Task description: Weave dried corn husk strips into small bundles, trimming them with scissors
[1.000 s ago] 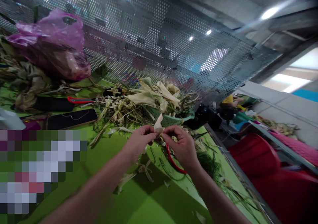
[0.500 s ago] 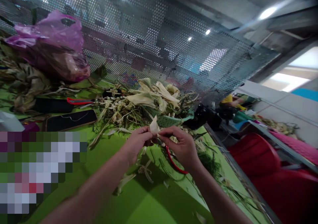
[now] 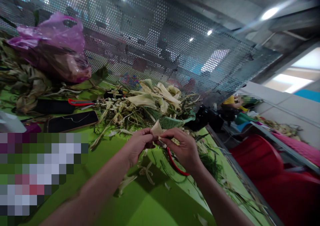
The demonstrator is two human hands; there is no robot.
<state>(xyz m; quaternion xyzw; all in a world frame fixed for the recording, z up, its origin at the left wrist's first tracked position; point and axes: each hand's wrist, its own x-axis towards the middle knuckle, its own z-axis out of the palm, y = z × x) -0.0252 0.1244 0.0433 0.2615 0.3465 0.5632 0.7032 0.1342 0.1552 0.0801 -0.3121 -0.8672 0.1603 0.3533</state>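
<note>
A small pale piece of dried corn husk [image 3: 157,128] stands up between my two hands, its pointed tip upward. My left hand [image 3: 140,142] pinches its lower part from the left. My right hand [image 3: 182,146] pinches the base from the right, fingertips close to those of the left. The fingers partly hide the lower end of the husk. Under my right hand a red looped handle [image 3: 176,164] shows on the table. Just beyond my hands sits a green basket [image 3: 172,122] heaped with dried husks [image 3: 160,97].
Dried stalks and husk bits [image 3: 122,114] spread left of the basket. A phone [image 3: 72,121], red-handled scissors [image 3: 81,102] and a purple plastic bag [image 3: 62,49] lie on the green table [image 3: 105,176]. Behind rises a perforated metal screen [image 3: 150,32]. Red chairs [image 3: 262,162] stand at right.
The husk's tip has dropped slightly and leans a little to the right, and it looks wider. Both hands keep nearly the same place and grip.
</note>
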